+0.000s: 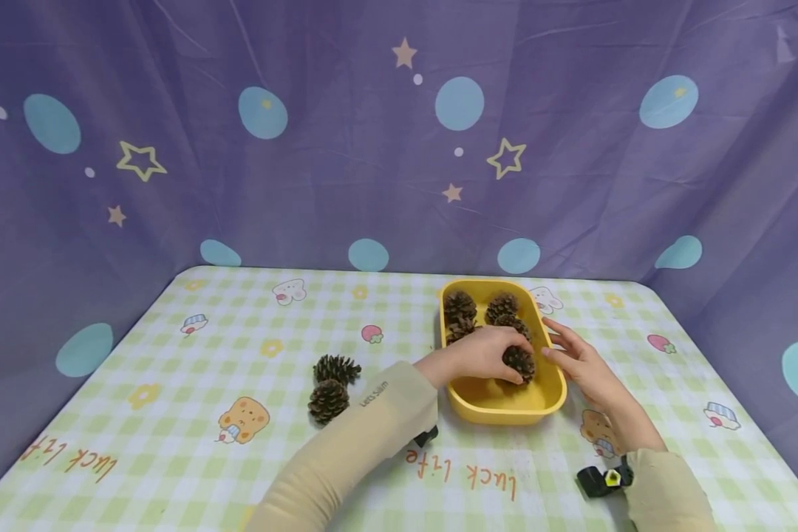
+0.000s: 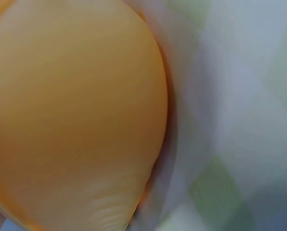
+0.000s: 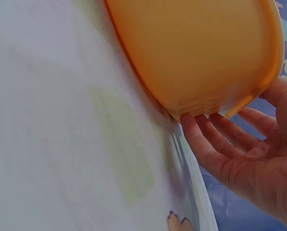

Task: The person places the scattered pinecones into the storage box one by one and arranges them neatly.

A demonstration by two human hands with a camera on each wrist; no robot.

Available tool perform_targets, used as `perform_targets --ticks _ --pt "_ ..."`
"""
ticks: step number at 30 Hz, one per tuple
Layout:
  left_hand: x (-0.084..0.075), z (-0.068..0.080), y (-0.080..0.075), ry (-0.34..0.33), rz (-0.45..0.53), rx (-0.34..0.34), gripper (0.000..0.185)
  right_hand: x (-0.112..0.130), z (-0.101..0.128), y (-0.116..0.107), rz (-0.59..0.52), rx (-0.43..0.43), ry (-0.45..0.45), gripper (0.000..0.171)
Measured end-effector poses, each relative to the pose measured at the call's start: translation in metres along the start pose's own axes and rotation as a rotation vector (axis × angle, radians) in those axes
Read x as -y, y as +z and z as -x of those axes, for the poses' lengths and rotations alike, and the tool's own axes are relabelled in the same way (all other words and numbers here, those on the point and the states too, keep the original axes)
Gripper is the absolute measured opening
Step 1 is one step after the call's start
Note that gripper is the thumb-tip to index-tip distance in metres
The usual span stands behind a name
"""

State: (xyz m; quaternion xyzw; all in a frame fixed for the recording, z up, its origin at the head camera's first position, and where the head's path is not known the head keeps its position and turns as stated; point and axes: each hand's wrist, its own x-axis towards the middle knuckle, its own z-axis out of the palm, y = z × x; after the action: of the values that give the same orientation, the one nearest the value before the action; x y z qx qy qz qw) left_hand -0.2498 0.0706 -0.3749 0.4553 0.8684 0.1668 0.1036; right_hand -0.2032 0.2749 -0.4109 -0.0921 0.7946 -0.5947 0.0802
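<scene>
Inside the yellow plastic tub, my left hand holds a brown pine cone between thumb and fingers, close to the right wall. Several more cones lie toward the tub's far end, among them one pine cone at the left and another pine cone at the right. My right hand rests against the tub's right side, its extended fingers on the outer wall and the thumb at the rim. The left wrist view shows mostly the tub's outer wall; the left fingers are hidden there.
Two pine cones, an upper cone and a lower cone, lie left of the tub beside the left sleeve. A green-checked cloth covers the table. Behind it hangs a purple curtain.
</scene>
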Motion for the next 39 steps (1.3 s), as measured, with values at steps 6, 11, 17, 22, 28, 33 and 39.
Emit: perform_targets --ticks 6,11,17,22,28,33,39 --pt "-0.001 -0.003 0.003 -0.022 -0.006 -0.006 0.047 -0.001 -0.001 0.0 -0.007 -0.002 0.002 0.064" --pt "-0.001 -0.007 0.005 -0.035 -0.024 -0.013 0.047 -0.003 -0.002 0.0 -0.001 -0.007 0.008 0.064" --pt "-0.002 -0.008 0.006 -0.054 -0.046 -0.02 0.046 -0.001 -0.001 0.001 0.0 -0.002 -0.004 0.063" --pt "-0.003 -0.011 0.006 -0.068 -0.034 -0.04 0.044 0.0 -0.001 0.0 -0.021 0.001 -0.001 0.064" --pt "-0.003 -0.013 0.009 -0.093 -0.024 -0.036 0.045 0.0 -0.001 0.0 -0.032 0.002 0.003 0.064" --pt "-0.005 -0.013 0.009 -0.113 -0.028 -0.018 0.045 -0.001 -0.001 0.001 -0.031 0.001 -0.002 0.064" --pt "-0.005 -0.011 0.005 -0.103 -0.025 -0.004 0.047 -0.002 -0.002 0.0 -0.021 -0.001 -0.009 0.064"
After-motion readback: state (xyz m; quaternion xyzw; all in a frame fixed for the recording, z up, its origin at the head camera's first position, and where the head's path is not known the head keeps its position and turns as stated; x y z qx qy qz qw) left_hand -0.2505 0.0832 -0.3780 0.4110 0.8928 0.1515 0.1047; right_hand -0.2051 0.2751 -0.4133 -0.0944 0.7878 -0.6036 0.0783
